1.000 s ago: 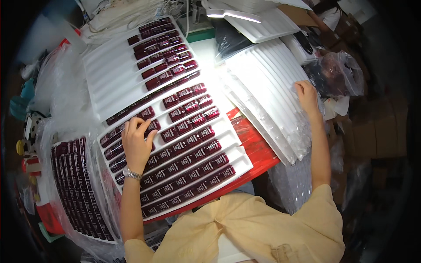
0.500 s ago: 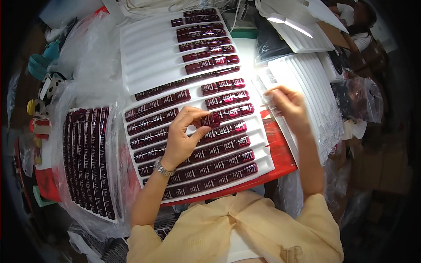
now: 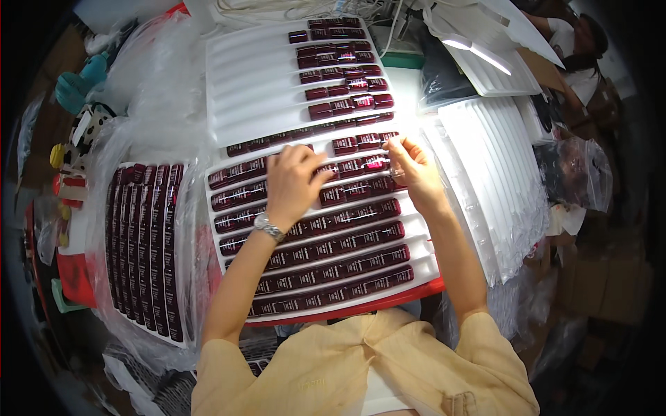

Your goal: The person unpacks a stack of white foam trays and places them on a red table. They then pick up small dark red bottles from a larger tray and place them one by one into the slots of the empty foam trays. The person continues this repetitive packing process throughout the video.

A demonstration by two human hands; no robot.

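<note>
Small glossy dark red bottles [image 3: 340, 252] with pale print lie end to end in the grooves of a white tray [image 3: 424, 255]. My left hand [image 3: 291, 186], wearing a metal watch, is over the middle rows. Its thumb and forefinger are apart, near the left end of a short row of bottles [image 3: 350, 167]; the other fingertips are blurred and cover part of a row. My right hand [image 3: 417, 173] is at the right ends of the rows, with thumb and fingertips pinched together. A small clear piece seems to show at its fingers, too small to make out.
Farther back is another white tray [image 3: 253, 83], partly filled with bottles. Plastic film surrounds a filled tray [image 3: 186, 277] at left. Stacked white trays [image 3: 489, 159] stand at right, beneath a bright lamp [image 3: 479, 54]. Another person [image 3: 579, 48] is at the far right.
My right hand has come left from the stacked trays to the row ends. My left hand held a bottle; that bottle is out of its fingers, and the hand has moved slightly away from me.
</note>
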